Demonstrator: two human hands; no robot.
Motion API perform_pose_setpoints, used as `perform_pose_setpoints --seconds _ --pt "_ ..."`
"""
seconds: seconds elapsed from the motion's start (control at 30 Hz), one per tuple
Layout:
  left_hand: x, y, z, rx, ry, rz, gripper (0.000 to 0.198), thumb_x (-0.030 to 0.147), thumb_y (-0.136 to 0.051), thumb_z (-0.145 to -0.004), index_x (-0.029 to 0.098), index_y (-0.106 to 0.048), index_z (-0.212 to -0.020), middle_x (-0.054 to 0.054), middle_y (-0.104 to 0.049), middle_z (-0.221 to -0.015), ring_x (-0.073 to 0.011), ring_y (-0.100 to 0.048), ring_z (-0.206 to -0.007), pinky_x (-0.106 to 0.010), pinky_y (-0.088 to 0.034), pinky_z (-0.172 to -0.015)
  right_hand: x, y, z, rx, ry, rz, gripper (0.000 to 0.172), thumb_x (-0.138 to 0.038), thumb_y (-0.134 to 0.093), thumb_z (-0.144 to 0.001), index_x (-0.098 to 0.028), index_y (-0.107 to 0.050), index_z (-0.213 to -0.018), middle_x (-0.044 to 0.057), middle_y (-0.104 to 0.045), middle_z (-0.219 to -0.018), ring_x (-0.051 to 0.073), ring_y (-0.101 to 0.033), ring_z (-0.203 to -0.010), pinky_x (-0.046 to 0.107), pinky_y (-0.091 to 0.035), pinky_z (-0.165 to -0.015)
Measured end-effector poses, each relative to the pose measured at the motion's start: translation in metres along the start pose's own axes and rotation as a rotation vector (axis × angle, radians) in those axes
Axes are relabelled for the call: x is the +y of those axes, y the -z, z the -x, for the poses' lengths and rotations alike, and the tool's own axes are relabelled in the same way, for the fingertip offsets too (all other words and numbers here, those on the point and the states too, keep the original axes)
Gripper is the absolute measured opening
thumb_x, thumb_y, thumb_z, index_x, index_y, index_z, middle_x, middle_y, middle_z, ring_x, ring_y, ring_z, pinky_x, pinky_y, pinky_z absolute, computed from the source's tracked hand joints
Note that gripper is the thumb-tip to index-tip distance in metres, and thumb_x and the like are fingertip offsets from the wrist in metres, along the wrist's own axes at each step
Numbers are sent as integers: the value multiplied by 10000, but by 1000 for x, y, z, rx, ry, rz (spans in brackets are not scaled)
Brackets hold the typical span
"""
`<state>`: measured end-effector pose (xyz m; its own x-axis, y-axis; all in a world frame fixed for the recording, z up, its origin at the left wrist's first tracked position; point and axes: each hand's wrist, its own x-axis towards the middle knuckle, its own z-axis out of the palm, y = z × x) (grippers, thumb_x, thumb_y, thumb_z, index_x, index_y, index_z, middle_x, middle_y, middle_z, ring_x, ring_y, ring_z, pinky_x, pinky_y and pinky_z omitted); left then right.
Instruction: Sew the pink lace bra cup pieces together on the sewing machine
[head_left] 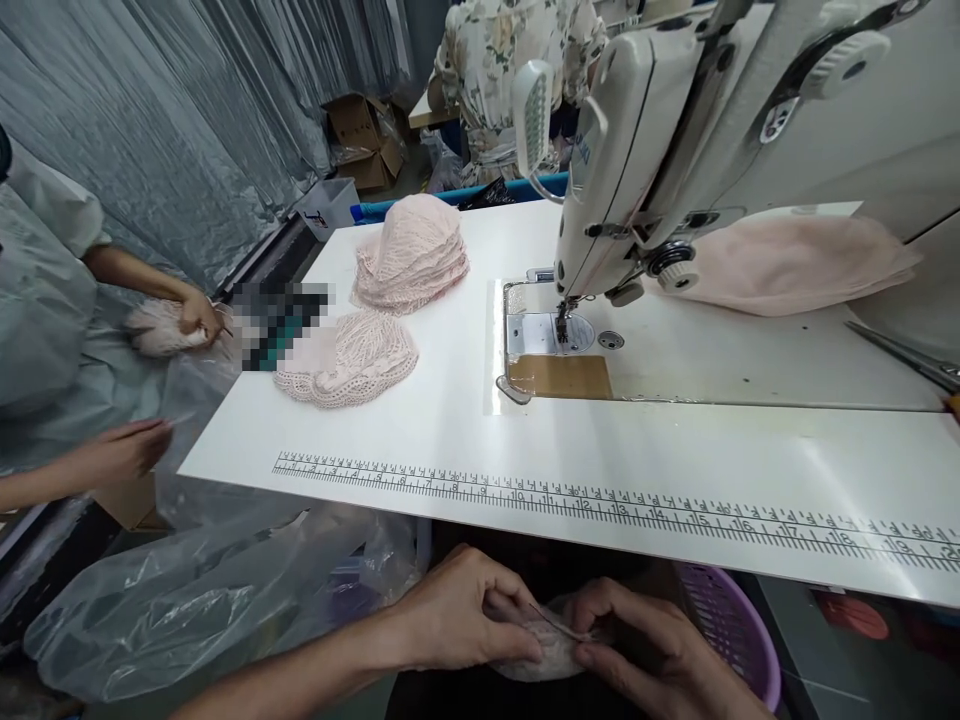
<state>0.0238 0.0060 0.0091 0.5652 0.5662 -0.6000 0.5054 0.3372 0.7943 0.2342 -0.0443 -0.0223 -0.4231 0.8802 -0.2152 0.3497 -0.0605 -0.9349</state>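
Note:
My left hand (pixel 457 612) pinches one side of a small pale pink fabric piece (pixel 551 655) below the table's front edge. The fingers of my right hand (pixel 649 645) are closed on its other side, and a thin dark edge runs along the top of the cloth between both hands. Up on the white table (pixel 450 430), a stack of pale pink lace cup pieces (pixel 412 255) lies left of the sewing machine (pixel 607 170). Closer to me is a smaller lace pile (pixel 360 360), its left side partly blurred out.
Smooth pink fabric (pixel 802 265) lies behind the needle area, with scissors (pixel 900 355) at the right. A printed ruler (pixel 600 505) lines the front edge. Below are a purple basket (pixel 731 625) and clear plastic bag (pixel 202 600). A co-worker's hand (pixel 199 318) holds pink fabric at left.

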Motion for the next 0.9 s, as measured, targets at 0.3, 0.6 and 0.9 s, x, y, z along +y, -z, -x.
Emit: perform_pose_setpoints --seconds 0.3,0.6,0.9 --pt "0 1 0 19 1 -61 253 282 -711 -648 144 -724 -860 -28 -707 -736 -167 -651 -698 -165 -423 -556 1 -2 -2 -5 -57 68 21 -258 -560 -820 -247 -553 -804 -39 -636 -763 130 -605 -720 226 -464 -642" --pt "1 -1 -2 23 57 10 316 293 -731 -622 120 -719 -886 -77 -715 -774 -200 -661 -707 -193 -436 -566 5 -4 -4 101 205 0 82 -205 -550 -866 -235 -545 -790 -10 -638 -823 128 -625 -770 229 -495 -681" --pt "1 1 -1 27 62 23 315 284 -726 -628 119 -720 -895 -82 -716 -771 -200 -662 -706 -190 -429 -563 1 -1 -4 108 191 27 106 -219 -577 -846 -231 -578 -740 3 -625 -942 125 -626 -844 201 -481 -721"
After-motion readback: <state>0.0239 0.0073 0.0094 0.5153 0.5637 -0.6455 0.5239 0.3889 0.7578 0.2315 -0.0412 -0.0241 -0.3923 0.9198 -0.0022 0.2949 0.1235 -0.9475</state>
